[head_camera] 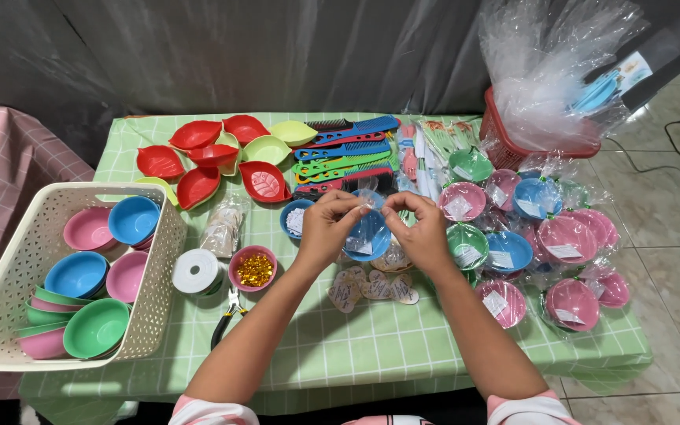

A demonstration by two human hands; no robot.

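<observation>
Pinching the clear wrap atop a blue bowl, the left hand and right hand each keep a closed grip; paper tags lie just below. Better to gather the film evenly, bowl level.

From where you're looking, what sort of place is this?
Probably a small home workshop for packing party favours: a table under a green checked cloth, small plastic bowls wrapped in clear film, and a white lattice basket of unwrapped bowls.

Grey curtain, tiled floor, green checked table.
</observation>
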